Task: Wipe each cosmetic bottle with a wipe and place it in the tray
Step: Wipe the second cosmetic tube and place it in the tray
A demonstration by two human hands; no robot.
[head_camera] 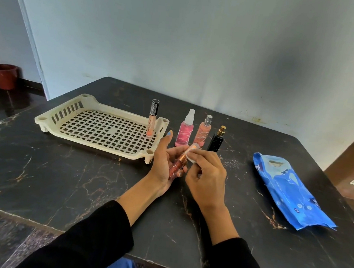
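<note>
— So, what was the surface like?

— Dark stone-look table with pale and rusty veins, pushed against a pale blue-grey wall. A reddish pot stood on the floor at far left, and a brown panel showed at the right edge, cut off by the frame.

— Anything hard to make out?

— The print on the blue wipes pack, lying flat at the right with its opening torn, was too small to read. The wipe itself was mostly covered by fingers; only a small white fold showed. The black bottle had its base hidden behind the right hand.

— And the bottle being cleaned?

— A slim reddish tube with a coppery band, tilted, held above the table just in front of the tray's near right corner. The left hand was curled around its lower part, thumb raised. The right hand pinched the wipe against the tube's upper end.

— The tray?

— Cream plastic tray, slotted walls, grid floor. One peach gloss tube with a black cap stood upright in its far right corner.

— The rest?

— Beside the tray stood a pink spray bottle, then a peach spray bottle, then the black one with a gold top, all upright on the table.
</note>
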